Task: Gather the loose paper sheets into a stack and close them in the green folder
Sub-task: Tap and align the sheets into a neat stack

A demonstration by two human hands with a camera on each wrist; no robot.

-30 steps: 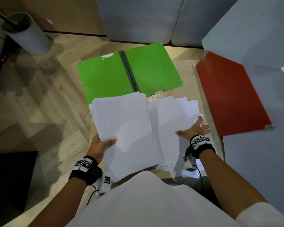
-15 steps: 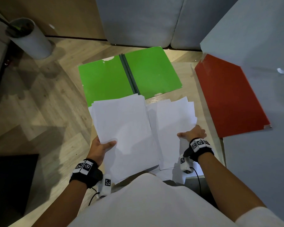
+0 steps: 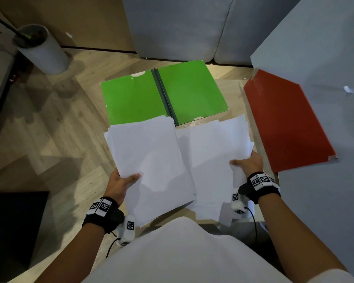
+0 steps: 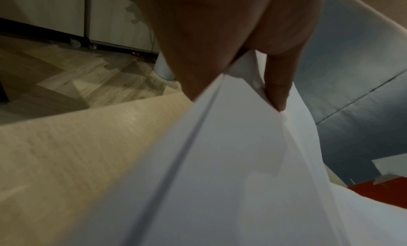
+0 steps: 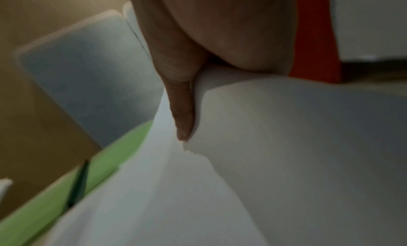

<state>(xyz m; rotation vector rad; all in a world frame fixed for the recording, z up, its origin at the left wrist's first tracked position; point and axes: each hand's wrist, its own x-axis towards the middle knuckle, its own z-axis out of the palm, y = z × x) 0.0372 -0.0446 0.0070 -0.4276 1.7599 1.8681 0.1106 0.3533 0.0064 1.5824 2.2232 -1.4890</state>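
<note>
Sheets are partly gathered: one bundle point(image 3: 149, 166) is lifted in the left hand point(image 3: 119, 183), its far edge overlapping the near left corner of the green folder point(image 3: 192, 92). A second lot, the loose sheets point(image 3: 217, 152), lies fanned and uneven just right of that bundle and just short of the folder's near edge.

The left hand grips its bundle at the near left edge, thumb on top and fingers underneath; the left wrist view shows the thumb point(image 4: 277, 93) pressed into the paper. The right hand point(image 3: 247, 163) pinches the right edge of the loose sheets, thumb on top, and that edge curls up around the thumb point(image 5: 182, 114) in the right wrist view.

By my reading, the task is about halfway through its gathering step. The two lots still need merging and squaring, then the stack has to go onto the folder, and a cover has to be closed over it.

The folder lies open and flat, both green covers showing, with a dark spine down the middle and some white chipped spots along its edges. The paper is plain white, thin and floppy, with staggered edges in both lots. A red folder point(image 3: 286, 123) lies to the right of the green folder.
</note>
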